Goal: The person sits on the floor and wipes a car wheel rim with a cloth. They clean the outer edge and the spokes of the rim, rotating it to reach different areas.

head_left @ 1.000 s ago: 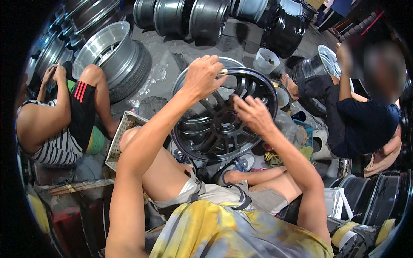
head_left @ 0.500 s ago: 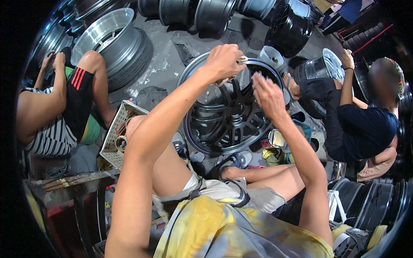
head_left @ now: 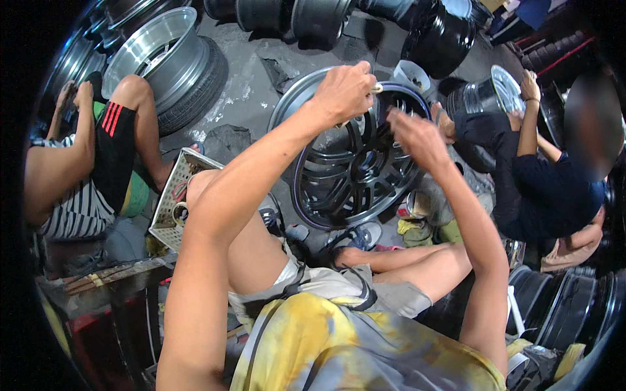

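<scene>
The dark, many-spoked round metal wheel point(head_left: 366, 168) sits tilted on the worn grey floor point(head_left: 238, 91), below both hands. Over its upper edge, the left hand point(head_left: 345, 94) pinches a small pale piece point(head_left: 377, 88); the right hand point(head_left: 417, 137), fingers bent and blurred, is over the wheel's upper right — whether it grips anything, I cannot tell. Doing this well probably takes a steady wheel and light, controlled fingers — a slip could scuff the dark finish.
</scene>
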Tool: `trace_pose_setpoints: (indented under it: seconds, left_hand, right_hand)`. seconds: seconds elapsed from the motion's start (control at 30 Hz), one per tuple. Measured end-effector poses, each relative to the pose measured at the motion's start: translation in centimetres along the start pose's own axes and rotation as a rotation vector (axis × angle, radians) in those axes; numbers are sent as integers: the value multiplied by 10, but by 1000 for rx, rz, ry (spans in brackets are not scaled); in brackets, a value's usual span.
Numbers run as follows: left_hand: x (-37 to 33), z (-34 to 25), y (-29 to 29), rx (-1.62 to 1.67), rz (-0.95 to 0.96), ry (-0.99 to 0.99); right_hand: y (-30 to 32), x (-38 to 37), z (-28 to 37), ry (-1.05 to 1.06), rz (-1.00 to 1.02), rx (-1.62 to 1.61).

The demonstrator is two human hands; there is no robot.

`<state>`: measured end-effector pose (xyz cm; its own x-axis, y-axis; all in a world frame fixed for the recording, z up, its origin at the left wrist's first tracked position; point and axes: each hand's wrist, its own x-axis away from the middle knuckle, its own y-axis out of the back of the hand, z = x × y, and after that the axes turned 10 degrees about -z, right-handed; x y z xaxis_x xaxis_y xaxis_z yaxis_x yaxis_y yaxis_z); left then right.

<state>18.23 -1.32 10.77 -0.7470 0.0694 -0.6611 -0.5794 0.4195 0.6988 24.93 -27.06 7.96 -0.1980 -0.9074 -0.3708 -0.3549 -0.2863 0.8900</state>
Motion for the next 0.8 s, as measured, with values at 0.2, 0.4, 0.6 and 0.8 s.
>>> trace_pose_setpoints:
  seconds: [0.2, 0.4, 0.6, 0.8]
  left_hand:
    - [13, 10, 13, 141, -54, -6]
    - [33, 23, 30, 289, -82, 153]
    - [50, 36, 47, 351, -124, 138]
    - [63, 33, 55, 383, -115, 259]
  right_hand:
    - [14, 4, 63, -262, -291, -204]
    - [-14, -27, 150, -907, -604, -905]
    - [-4, -58, 155, -770, -628, -902]
    - [1, -50, 170, -878, -645, -963]
